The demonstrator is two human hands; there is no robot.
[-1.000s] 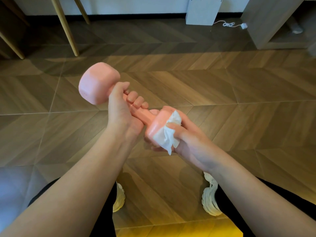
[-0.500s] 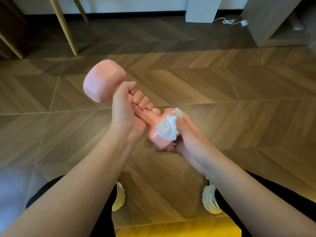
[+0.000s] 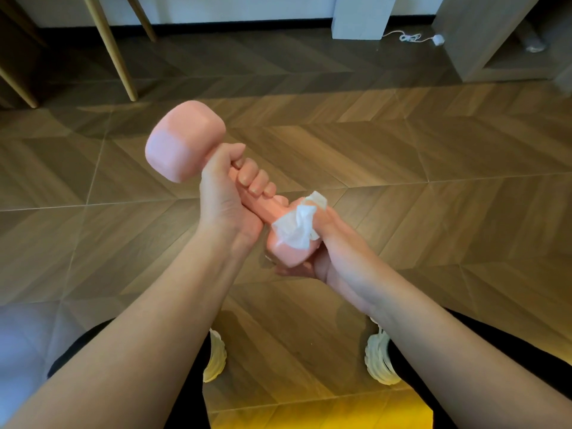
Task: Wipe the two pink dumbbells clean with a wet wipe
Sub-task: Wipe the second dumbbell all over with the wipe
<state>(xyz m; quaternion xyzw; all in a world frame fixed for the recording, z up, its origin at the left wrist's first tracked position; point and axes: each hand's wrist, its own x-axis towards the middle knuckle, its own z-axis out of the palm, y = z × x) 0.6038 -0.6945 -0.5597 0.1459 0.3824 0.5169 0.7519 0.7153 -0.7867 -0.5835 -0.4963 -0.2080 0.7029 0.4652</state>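
Midway, by estimate. Dumbbell (image 3: 185, 140) was held tilted in the air above the floor (image 3: 402, 156), far head up-left. Left hand (image 3: 229, 196) gripped the handle, fingers wrapped round it. Right hand (image 3: 334, 243) curled round the near head, pinning the crumpled wipe (image 3: 297, 227) against it. Whether handle and far head were already clean could not be told. Second dumbbell was not in view, presumably left to do.

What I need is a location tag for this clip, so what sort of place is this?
Probably a room in a home: wood-patterned floor, slanted wooden furniture legs, and a white cable lying by the wall beside a low cabinet.
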